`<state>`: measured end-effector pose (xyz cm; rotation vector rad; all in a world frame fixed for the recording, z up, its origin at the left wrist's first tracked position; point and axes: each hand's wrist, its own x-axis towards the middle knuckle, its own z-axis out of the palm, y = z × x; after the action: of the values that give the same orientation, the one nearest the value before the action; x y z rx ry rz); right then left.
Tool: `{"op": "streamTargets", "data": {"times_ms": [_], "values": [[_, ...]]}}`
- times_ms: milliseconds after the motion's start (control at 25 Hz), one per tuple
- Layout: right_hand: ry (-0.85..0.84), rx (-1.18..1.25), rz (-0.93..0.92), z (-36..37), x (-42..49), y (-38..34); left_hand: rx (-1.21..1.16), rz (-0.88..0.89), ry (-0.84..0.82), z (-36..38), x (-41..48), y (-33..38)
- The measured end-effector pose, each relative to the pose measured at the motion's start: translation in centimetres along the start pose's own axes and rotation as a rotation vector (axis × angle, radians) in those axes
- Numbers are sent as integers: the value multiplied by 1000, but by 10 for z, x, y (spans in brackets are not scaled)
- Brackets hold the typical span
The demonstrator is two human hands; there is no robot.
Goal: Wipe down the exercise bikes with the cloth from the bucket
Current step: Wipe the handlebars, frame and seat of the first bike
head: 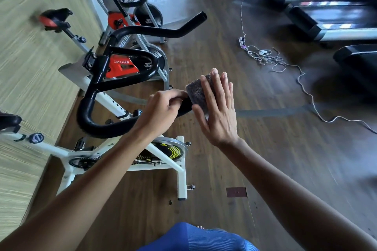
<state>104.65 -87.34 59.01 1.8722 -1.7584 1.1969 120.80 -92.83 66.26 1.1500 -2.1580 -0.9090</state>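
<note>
Both hands are working at the tip of one handlebar. The left hand (161, 108) is curling its fingers round the black bar just short of its end. The right hand (218, 112) is lying flat, fingers straight and close together, pressing the dark cloth (196, 93) against the bar's end. The flat palm is probably spreading pressure so that the cloth is covering the whole tip at once. The grip beside it is likely bracing the bar against that push.

Around them, the dark wooden floor (265, 169) is taking up most of the view, with a pale wall (30, 67) running along the left. At least two treadmills (326, 6) are sitting at the far right; blur is making a firmer count unsafe. Three exercise bikes are standing in a row along the wall. The nearest bike (181, 169), white-framed, is the one being wiped. A second bike (122, 65) with a red panel is standing just behind it, and a third bike (120, 20) beyond that. Each is showing one saddle, three in all.

The handlebar (91, 112) of the nearest bike is looping forward toward the person, which is putting its tip within easy reach. One cloth is in use, and the bucket is not showing anywhere. One power strip (242, 42) is lying on the floor well apart from the bikes, trailing a tangle of white cord (310, 96).
</note>
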Motion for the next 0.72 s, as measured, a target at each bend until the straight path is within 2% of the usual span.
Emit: {"op": "streamTargets", "data": {"times_ms": [120, 200, 400, 560, 720], "values": [[50, -116, -34, 5, 6, 13, 77, 42, 32, -1, -8, -5], [74, -104, -23, 13, 4, 10, 166, 61, 77, -1, -15, -15], [5, -173, -116, 20, -11, 9, 392, 151, 148, 1, -38, -36], [69, -94, 54, 37, -19, -12, 460, 249, 198, -5, -48, -62], [76, -113, 43, 50, -30, -20, 555, 392, 276, -19, -63, -86]]}}
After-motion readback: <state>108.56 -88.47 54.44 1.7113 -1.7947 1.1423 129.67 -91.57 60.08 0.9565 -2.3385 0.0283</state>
